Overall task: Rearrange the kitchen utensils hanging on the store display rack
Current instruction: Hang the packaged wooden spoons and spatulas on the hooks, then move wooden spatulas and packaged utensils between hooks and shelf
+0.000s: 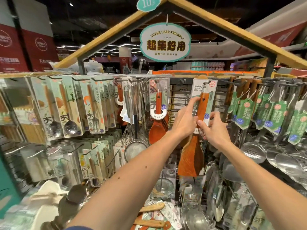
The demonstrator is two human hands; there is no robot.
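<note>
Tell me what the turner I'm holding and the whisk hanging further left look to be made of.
The turner looks like wood, reddish-brown with a smooth, slightly glossy finish; grain shows on the blade, and its card reads Wooden. The whisk is probably polished stainless steel: its thin wires are silvery and glint.

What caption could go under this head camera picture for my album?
Left hand and right hand hold a carded wooden turner at its rack hook, beside a wooden spoon.
</note>
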